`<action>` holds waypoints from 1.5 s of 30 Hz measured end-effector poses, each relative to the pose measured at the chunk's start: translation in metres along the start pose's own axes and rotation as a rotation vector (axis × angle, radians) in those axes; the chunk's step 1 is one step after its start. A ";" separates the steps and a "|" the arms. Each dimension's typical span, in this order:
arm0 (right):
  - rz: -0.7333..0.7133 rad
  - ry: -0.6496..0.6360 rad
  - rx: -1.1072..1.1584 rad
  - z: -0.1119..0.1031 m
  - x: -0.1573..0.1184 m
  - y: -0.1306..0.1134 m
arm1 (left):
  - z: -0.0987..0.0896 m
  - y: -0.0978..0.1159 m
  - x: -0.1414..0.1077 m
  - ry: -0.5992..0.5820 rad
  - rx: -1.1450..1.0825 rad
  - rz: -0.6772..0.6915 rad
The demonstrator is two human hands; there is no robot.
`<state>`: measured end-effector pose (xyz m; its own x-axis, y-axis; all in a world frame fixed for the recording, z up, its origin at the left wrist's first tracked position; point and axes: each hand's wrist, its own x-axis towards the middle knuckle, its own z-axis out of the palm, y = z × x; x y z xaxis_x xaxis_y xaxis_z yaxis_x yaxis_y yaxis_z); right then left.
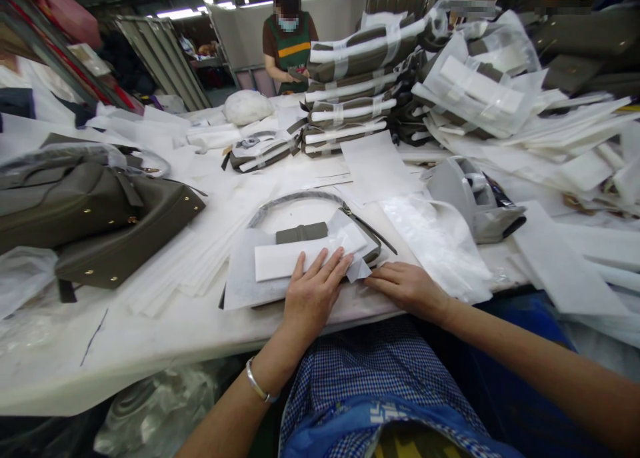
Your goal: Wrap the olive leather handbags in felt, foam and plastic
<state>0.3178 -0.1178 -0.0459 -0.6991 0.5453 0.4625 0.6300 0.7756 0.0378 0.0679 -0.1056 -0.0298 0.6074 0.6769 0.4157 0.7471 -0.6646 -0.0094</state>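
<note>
An olive handbag (301,233) lies flat on the table in front of me, its plastic-wrapped handle (295,197) arching away. White tissue paper (240,291) covers most of it, with a white foam strip (273,261) on top. My left hand (315,285) presses on the strip, palm down and fingers spread. At the bag's lower right corner, beside a folded flap of the paper, is my right hand (405,286). Its fingers are held together with the tips low at the edge; what they grip, if anything, is hidden. A dark strap (377,235) sticks out on the right.
Larger olive bags (135,225) lie at the left. A stack of wrapped bags (350,105) rises behind, with a co-worker (290,45) beyond it. Clear plastic (435,238), a grey stuffed bag (465,198) and loose white sheets (565,258) are on the right. The table edge (200,351) is near me.
</note>
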 end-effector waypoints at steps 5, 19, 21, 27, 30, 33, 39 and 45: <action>0.062 0.061 0.074 0.002 0.000 -0.014 | 0.001 0.000 0.000 0.014 0.022 0.006; 0.183 0.109 0.357 -0.008 -0.025 -0.039 | 0.005 0.000 -0.001 0.063 0.032 0.009; 0.196 0.100 0.342 -0.006 -0.020 -0.035 | 0.004 0.000 -0.002 0.059 0.031 0.010; 0.161 0.203 0.322 -0.002 -0.006 -0.028 | 0.003 -0.001 -0.002 0.023 0.032 0.018; 0.093 0.213 0.422 0.002 -0.005 -0.030 | 0.004 0.001 -0.003 0.050 0.029 0.012; 0.083 0.230 0.439 0.005 -0.008 -0.037 | 0.007 0.005 -0.006 0.103 0.037 -0.004; 0.133 0.274 0.405 -0.005 -0.017 -0.065 | 0.013 0.009 -0.009 0.127 0.047 -0.001; 0.123 0.277 0.357 -0.031 -0.009 -0.067 | 0.014 0.009 -0.010 0.120 0.052 0.048</action>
<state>0.2920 -0.1847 -0.0250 -0.4793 0.5723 0.6654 0.5131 0.7978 -0.3166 0.0720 -0.1144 -0.0466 0.6085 0.5997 0.5197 0.7327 -0.6761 -0.0778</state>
